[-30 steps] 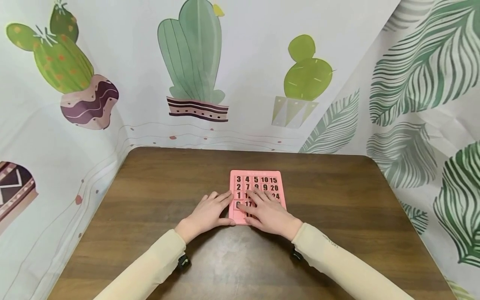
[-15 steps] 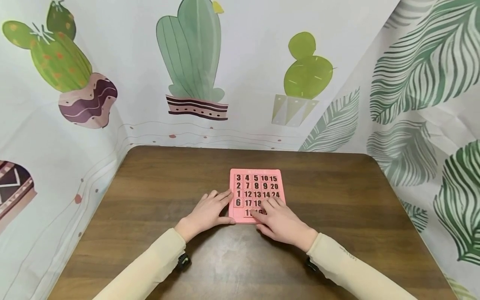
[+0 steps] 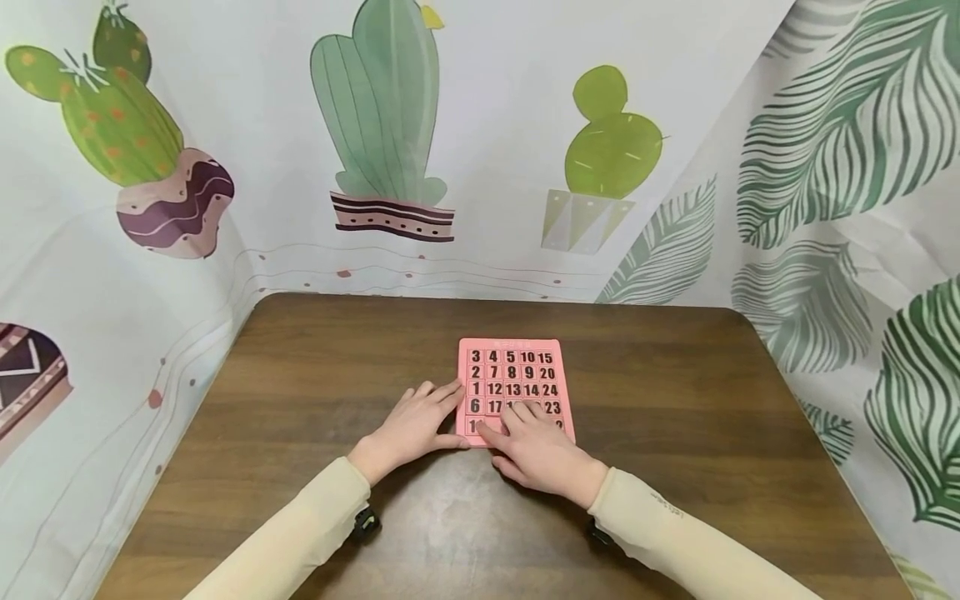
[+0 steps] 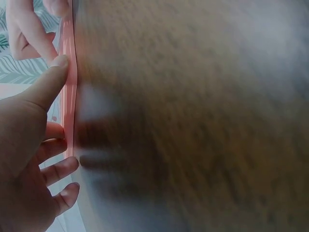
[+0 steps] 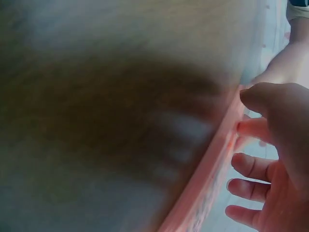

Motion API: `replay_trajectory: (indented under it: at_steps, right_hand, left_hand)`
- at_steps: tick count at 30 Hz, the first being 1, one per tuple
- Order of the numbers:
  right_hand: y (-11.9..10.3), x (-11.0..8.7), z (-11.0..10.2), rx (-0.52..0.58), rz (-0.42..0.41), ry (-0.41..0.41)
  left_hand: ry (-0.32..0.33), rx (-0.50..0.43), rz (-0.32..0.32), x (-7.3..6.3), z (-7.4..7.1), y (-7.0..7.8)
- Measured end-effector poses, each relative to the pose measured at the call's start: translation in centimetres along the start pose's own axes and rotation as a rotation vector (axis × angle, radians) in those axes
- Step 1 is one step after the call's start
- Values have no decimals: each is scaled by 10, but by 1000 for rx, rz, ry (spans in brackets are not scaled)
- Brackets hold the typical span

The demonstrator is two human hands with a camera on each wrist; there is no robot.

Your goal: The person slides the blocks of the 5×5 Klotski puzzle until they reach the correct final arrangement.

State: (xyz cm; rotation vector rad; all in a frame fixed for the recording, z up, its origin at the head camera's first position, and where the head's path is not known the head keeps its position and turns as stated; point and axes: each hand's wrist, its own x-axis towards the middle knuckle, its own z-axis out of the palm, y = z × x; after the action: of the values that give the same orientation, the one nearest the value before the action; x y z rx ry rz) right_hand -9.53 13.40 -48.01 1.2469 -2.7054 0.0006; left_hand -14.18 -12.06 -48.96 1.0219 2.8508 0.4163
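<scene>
A pink number slide puzzle [image 3: 462, 358] lies flat on the table, its black-numbered tiles in rows. My left hand [image 3: 408, 429] rests against its near left corner, fingers along the left side and thumb at the near edge. In the left wrist view that thumb [image 4: 48, 84] lies straight against the pink edge. My right hand [image 3: 543, 454] is over the near rows, its index finger extended onto the bottom-left tile [image 3: 472, 427]. A bare pink slot shows just right of that tile. The right hand covers several tiles. In the right wrist view its fingers [image 5: 248, 190] are loosely bent above the puzzle.
The brown wooden table [image 3: 337, 342] surrounds the puzzle on all sides. Behind it hangs a white backdrop [image 3: 502, 167] printed with cacti and leaves. Dark devices sit under both wrists, one at the left cuff [image 3: 366, 523].
The right hand moved right and nearer, then back left. The bottom-row tile under its index finger slid left into the corner, so the bare slot is now to its right. The left hand stayed put.
</scene>
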Motion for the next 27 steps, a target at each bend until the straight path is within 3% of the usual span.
replay_trajectory:
  at_steps: [9, 12, 21, 27]
  right_hand:
    - [22, -27, -6, -9, 22, 87]
    - [23, -33, -5, -8, 25, 81]
    - [10, -26, 0, -5, 18, 11]
    - [9, -21, -2, 8, 5, 34]
  left_hand:
    - [-7, -10, 3, 2, 4, -2]
    - [-14, -18, -1, 1, 5, -3]
    - [19, -13, 19, 1, 8, -2]
    - [30, 11, 22, 0, 6, -2]
